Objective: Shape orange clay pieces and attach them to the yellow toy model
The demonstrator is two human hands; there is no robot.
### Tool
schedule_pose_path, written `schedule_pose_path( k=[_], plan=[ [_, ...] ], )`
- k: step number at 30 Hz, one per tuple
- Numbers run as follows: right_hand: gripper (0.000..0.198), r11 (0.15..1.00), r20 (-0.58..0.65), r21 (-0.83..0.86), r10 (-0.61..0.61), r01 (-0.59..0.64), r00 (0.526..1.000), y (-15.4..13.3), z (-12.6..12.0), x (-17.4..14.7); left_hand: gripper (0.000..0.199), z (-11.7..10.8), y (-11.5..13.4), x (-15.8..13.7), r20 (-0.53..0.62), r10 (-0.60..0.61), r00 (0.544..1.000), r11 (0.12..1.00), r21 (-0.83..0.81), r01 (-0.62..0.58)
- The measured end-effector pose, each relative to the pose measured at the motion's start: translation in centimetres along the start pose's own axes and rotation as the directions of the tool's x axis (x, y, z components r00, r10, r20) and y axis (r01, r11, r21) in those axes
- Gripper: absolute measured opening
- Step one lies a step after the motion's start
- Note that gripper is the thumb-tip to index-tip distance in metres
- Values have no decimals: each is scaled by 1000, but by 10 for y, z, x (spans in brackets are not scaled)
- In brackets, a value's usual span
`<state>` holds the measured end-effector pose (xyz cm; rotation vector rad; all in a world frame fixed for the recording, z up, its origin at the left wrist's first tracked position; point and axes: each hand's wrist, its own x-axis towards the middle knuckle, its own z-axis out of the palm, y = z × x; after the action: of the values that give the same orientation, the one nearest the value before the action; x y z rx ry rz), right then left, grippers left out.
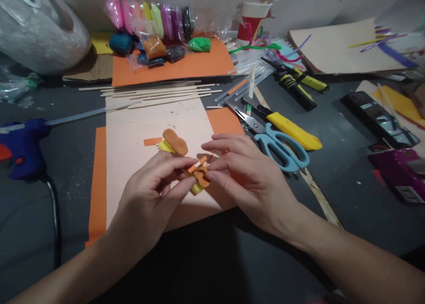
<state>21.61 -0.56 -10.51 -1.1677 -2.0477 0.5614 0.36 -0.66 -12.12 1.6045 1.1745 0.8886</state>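
Observation:
Over a pale sheet of paper [133,175], my left hand [152,184] pinches a small brown-and-yellow clay piece [202,178] between thumb and fingers. An orange strip with a white band [198,164] lies across its top. My right hand [249,175] is closed at the piece's right side, thumb and fingertips pressed on it, with a thin reddish strand near the index finger. Just beyond my left fingers, a second clay piece [175,142], brown over yellow, rests on the sheet. Beside it lies a small orange paper rectangle [152,141].
Blue-handled scissors [282,149], a yellow utility knife [294,130] and pliers [297,89] lie to the right. A blue glue gun [25,149] is at the left. Wooden sticks [159,96] and bagged clay [152,46] are behind. A purple device [398,173] sits far right.

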Motion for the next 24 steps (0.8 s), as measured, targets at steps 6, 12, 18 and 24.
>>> schedule_pose_path(
  k=[6, 12, 18, 24],
  plan=[
    [8, 998, -28, 27, 50, -49, 998, -1, 0, 1, 23, 0, 0, 0, 9, -7, 1000, 1000, -12, 7],
    [1, 998, -51, 8, 57, -56, 997, -3, 6, 6, 27, -1, -2, -2, 8, -37, 999, 999, -39, 37],
    [3, 998, -58, -45, 45, -47, 997, -5, 7, 8, 29, -2, 2, 0, 12, -2, 1000, 1000, 10, 2],
    [10, 995, -97, -99, 6, -15, 995, -6, 10, 9, 23, 2, 4, 2, -23, -20, 1000, 1000, 14, 21]
  ],
)
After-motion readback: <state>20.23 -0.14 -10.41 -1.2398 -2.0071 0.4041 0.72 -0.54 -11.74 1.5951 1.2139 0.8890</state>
